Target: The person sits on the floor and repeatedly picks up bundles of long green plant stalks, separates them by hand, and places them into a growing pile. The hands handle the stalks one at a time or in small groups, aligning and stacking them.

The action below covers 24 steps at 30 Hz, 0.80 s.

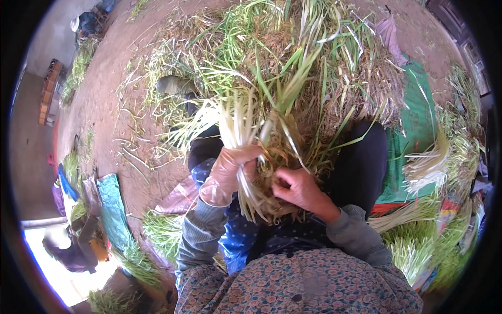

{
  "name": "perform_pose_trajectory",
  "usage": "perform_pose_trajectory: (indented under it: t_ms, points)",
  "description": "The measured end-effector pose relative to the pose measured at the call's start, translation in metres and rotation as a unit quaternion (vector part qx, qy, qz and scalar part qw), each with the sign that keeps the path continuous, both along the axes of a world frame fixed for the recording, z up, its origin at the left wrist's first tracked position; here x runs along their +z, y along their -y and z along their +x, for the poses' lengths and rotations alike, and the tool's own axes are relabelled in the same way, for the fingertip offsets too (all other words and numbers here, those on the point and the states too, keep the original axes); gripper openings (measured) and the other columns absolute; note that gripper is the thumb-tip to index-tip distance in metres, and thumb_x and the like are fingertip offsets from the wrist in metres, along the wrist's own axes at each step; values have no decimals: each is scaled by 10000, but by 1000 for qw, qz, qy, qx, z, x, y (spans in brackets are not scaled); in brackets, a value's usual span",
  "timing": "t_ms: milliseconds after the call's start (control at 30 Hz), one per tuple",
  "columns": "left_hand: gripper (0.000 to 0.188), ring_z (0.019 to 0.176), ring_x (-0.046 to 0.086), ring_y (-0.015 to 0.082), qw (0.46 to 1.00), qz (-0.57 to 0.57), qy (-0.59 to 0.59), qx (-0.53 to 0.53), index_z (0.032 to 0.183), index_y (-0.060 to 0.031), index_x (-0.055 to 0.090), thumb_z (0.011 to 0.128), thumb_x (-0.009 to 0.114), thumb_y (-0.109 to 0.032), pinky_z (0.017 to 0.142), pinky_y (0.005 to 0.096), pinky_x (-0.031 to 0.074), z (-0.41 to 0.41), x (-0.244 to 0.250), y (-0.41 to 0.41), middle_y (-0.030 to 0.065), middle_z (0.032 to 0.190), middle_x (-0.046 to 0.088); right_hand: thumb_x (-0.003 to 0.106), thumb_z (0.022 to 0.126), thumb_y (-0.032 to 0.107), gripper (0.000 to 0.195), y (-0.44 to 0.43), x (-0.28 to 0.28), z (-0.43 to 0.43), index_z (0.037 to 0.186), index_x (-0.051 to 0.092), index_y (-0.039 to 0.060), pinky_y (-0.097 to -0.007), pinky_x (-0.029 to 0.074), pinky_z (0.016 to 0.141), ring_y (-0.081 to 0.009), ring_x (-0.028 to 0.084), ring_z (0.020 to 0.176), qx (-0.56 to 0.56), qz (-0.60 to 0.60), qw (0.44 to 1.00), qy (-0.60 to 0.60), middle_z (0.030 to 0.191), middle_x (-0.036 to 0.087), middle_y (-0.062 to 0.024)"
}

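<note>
My left hand (231, 168), in a thin translucent glove, grips a bundle of pale stalks (237, 121) that look like blanched chives. The white lower ends poke out below the fist, while yellowish leaves fan out above it. Just to the right is my bare right hand (300, 190), its fingers curled beside brown, withered leaves (274, 157). Whether it pinches a strand I cannot tell. Between and beyond my knees rises a large heap of green and dried stalks (282, 51), close to both hands.
Green sacking (417, 90) lies to the right, with a bunch of pale stalks (427, 165) on it. More green bunches (415, 243) flank me. At left are a teal sheet (113, 208) and a seated person (74, 243); another person (86, 23) sits far back.
</note>
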<state>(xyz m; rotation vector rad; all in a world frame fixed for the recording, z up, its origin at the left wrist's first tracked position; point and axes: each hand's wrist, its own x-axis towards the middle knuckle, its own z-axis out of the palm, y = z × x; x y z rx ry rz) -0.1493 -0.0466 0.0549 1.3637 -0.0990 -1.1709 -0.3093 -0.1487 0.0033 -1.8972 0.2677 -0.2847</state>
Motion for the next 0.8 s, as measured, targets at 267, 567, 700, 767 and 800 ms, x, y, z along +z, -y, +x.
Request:
perform_pose_trajectory:
  t_ms: [267, 567, 700, 767, 800]
  points:
    - [133, 360, 428, 91, 955, -237, -107, 145, 867, -33, 577, 817, 643, -137, 368, 256, 378, 26, -6, -33, -31, 487, 495, 641, 734, 112, 184, 38, -18, -64, 861, 572, -1, -370, 462, 561, -354, 591, 616, -157, -87, 961, -211, 692, 590, -190]
    - [184, 400, 524, 139, 964, -190, -108, 148, 893, -22, 584, 794, 665, -154, 392, 252, 448, 18, -11, -35, 22, 532, 548, 702, 805, 246, 358, 23, 49, 12, 1043, 565, 18, -342, 470, 455, -242, 611, 513, -40, -47, 998, 26, 671, 629, -128]
    - [217, 404, 529, 146, 978, -143, -79, 129, 945, 28, 578, 786, 635, -109, 397, 251, 457, 6, 2, -31, 37, 526, 546, 669, 830, 252, 314, 9, 42, 56, 993, 552, 11, -366, 417, 435, -264, 577, 479, 36, -120, 991, 37, 561, 563, -129]
    - [216, 400, 517, 145, 986, -114, -57, 112, 936, 37, 589, 788, 633, -113, 396, 255, 442, 5, 3, -34, 35, 519, 538, 663, 832, 210, 236, 4, 29, 59, 941, 567, 23, -344, 423, 412, -225, 564, 453, 23, -64, 994, 85, 545, 556, -107]
    - [216, 398, 510, 145, 988, -100, -46, 105, 932, 42, 594, 789, 632, -116, 395, 257, 435, 4, 3, -35, 34, 515, 533, 660, 833, 189, 198, 2, 23, 61, 915, 575, 30, -333, 426, 401, -205, 558, 439, 19, -36, 993, 109, 537, 553, -96]
